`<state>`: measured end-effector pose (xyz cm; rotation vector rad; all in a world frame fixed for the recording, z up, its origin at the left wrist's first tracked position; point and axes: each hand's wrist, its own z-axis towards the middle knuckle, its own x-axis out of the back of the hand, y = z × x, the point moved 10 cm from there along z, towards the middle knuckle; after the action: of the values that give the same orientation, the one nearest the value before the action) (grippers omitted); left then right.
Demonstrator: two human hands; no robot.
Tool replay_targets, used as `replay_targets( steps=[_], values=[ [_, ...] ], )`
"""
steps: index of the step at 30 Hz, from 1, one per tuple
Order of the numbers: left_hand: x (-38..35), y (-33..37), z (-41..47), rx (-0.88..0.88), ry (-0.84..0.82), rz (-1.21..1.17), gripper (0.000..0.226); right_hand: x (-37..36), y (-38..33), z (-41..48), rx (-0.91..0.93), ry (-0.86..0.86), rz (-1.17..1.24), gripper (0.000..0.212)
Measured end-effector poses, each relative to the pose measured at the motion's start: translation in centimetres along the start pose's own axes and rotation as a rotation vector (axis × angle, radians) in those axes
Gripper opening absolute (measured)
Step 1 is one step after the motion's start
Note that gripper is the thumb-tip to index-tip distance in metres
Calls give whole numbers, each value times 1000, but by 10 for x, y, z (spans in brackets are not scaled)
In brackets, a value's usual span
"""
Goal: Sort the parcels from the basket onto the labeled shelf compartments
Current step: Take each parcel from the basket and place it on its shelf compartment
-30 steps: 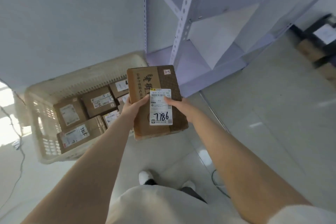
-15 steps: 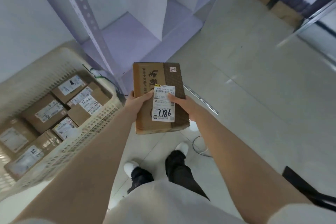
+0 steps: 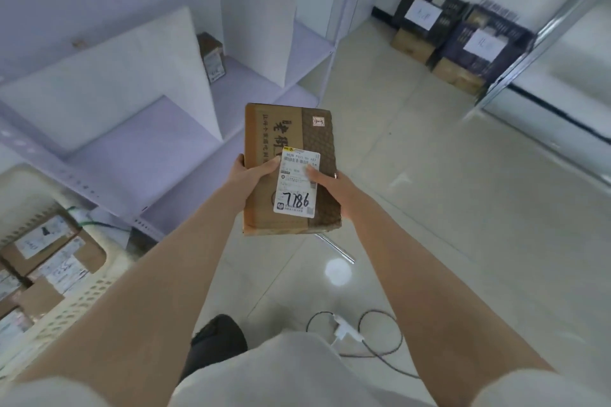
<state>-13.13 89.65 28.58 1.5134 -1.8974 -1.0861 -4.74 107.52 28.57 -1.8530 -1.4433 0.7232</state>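
Observation:
I hold a flat brown cardboard parcel [image 3: 281, 132] in front of me, its white label reading 7186 face up. My left hand [image 3: 249, 177] grips its left edge, thumb on the label's corner. My right hand [image 3: 330, 183] grips its right edge, thumb on the label. The cream plastic basket [image 3: 76, 304] stands at the lower left with several labelled brown parcels [image 3: 49, 241] inside. The pale lilac shelf [image 3: 139, 149] with white dividers rises at the upper left, beyond the held parcel. One small parcel [image 3: 211, 56] stands in a rear compartment.
Dark crates with paper labels [image 3: 463, 26] sit on cardboard boxes against the far wall at upper right. A metal frame post [image 3: 535, 40] slants down on the right. A white plug and cable [image 3: 350, 334] lie on the tiled floor near my feet.
My view has swung right, away from the basket and along the shelf; the basket slid to the lower left. Both hands keep the same grip on the parcel.

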Motion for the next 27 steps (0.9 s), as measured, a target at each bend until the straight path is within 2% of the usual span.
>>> replay_targets(
  steps=[3,8,11,17,24,27],
  values=[
    [-32,31,31,-26,-31,8,82,31,-34,22,29,10,17,53],
    [-76,86,98,-89,-63,22,72,72,-95,73,77,24,11,68],
    [-99,121,143,-116,-91,29,68,96,-133,107,93,58,5,62],
    [-154,189,224,-122,-244,62,88,150,-217,162,157,151,-22,54],
    [-224,241,293,-152,-221,107,101,229,-271,226,160,153,3,52],
    [-255,260,328,-167,-200,101,101,264,-297,262,170,124,-31,61]
  ],
)
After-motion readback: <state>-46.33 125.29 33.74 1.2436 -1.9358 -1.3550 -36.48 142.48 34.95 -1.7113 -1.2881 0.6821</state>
